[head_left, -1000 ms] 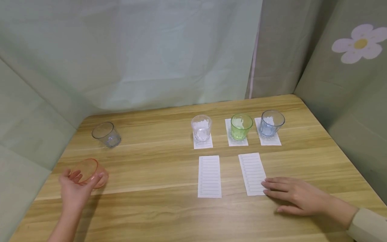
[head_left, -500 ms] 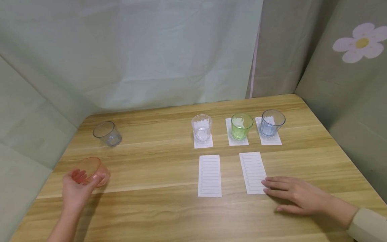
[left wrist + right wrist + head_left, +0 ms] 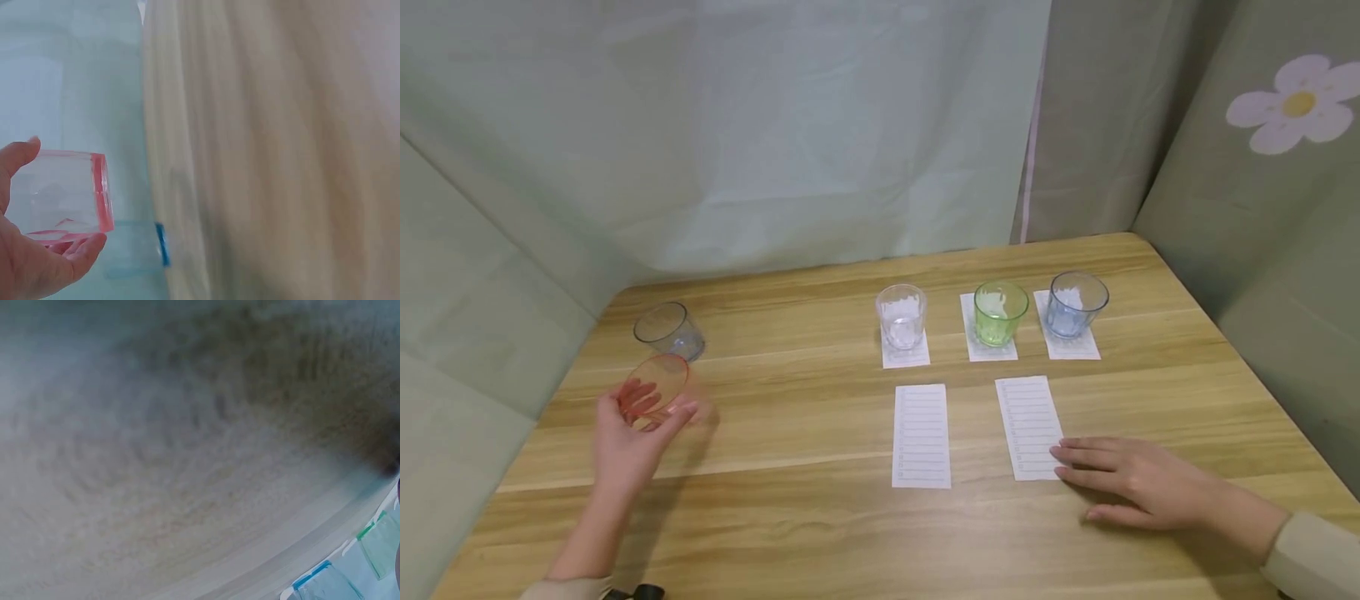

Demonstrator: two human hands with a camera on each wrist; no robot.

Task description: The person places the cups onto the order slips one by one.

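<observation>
My left hand (image 3: 628,446) grips a red-tinted glass tumbler (image 3: 664,373), thumb on one side and fingers round the other. In the left wrist view the tumbler (image 3: 62,194) is raised off the table, its thick pink base towards the wood. Just beyond it stands a grey-blue tumbler (image 3: 670,329), partly overlapped by the red one's rim. On the right, my right hand (image 3: 1138,482) rests flat with fingers extended, fingertips at the edge of a lined paper slip (image 3: 1028,425).
Another lined slip (image 3: 921,433) lies to the left of that one. Behind them, a clear tumbler (image 3: 902,321), a green tumbler (image 3: 998,317) and a blue tumbler (image 3: 1075,308) each stand on a slip. Pale curtains (image 3: 820,150) surround the wooden table (image 3: 805,533).
My left hand has lifted the red tumbler and carried it away from me and to the right, closer to the grey-blue one. My right hand has stayed put.
</observation>
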